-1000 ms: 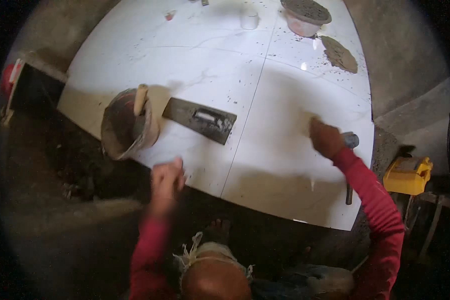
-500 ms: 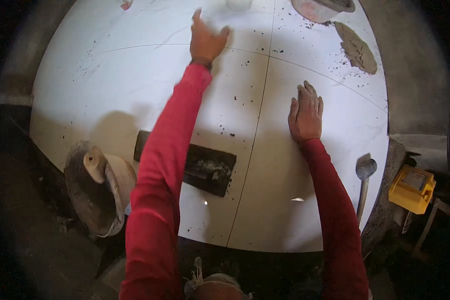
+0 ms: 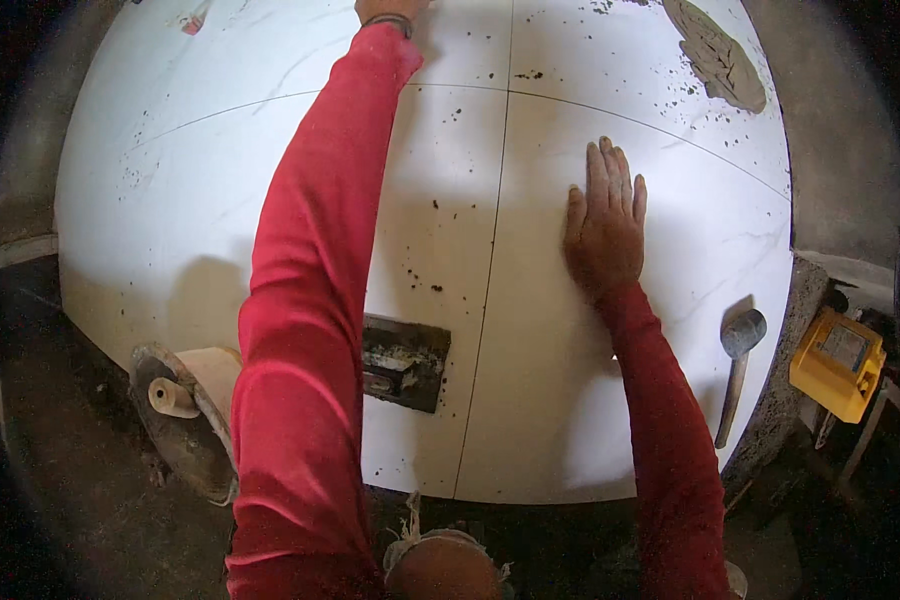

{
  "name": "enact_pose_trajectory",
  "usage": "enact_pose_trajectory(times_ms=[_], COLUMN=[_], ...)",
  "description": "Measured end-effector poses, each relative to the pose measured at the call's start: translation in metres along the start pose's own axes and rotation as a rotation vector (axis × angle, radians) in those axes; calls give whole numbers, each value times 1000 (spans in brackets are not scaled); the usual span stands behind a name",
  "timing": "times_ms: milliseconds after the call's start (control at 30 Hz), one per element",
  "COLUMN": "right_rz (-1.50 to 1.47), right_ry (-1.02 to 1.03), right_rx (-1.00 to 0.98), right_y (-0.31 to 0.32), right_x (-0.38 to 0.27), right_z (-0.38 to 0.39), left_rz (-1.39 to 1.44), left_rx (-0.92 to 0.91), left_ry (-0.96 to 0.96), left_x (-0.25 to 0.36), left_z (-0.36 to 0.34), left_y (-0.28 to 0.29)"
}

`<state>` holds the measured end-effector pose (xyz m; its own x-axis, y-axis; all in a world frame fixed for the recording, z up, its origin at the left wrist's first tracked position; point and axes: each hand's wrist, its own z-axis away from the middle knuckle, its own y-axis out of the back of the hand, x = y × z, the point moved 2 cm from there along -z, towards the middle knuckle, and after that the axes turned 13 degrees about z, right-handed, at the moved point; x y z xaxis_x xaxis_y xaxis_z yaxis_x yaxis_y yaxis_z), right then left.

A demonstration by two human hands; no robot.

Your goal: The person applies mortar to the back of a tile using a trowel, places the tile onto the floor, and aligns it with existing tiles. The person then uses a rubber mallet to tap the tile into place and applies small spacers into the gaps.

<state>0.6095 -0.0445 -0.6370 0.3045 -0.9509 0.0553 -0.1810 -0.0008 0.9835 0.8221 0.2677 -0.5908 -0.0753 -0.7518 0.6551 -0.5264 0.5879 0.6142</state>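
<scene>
My right hand (image 3: 610, 225) lies flat on a large white tile (image 3: 550, 330) with its fingers stretched forward, palm down and holding nothing. My left arm reaches far across the tiles, and only the back part of my left hand (image 3: 390, 10) shows at the top edge; its fingers are cut off from view. Under the left forearm, partly covered by the sleeve, rests a dark rectangular trowel (image 3: 425, 365) smeared with mortar. Thin dark joint lines divide the tiles, and crumbs of mortar are scattered over them.
A mallet (image 3: 743, 333) lies at the right edge. Beyond it sits a yellow boxy device (image 3: 838, 365) on rough ground. A patch of grey mortar (image 3: 718, 60) spreads at the far right. At left, a tilted, dirty bucket (image 3: 210, 365) stands with a tan cylindrical piece (image 3: 173, 398) at its mouth.
My left hand has moved farther forward, mostly out of the picture. My right hand has flattened on the tile, its fingers straighter. The view has shifted, and the mortar tub has left it.
</scene>
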Motion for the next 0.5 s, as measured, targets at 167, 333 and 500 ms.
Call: enact_pose_trajectory(times_ms=[167, 333, 500], right_rz=[-3, 114, 151], right_ry=[14, -5, 13], right_rx=[55, 124, 121], right_y=[-4, -22, -28], right_x=[3, 2, -12], right_z=[-1, -21, -52], left_rz=[67, 219, 416], left_rx=[162, 85, 521], left_ry=[-58, 129, 342], left_x=[18, 25, 25], left_z=[59, 116, 172], left_y=[52, 124, 166])
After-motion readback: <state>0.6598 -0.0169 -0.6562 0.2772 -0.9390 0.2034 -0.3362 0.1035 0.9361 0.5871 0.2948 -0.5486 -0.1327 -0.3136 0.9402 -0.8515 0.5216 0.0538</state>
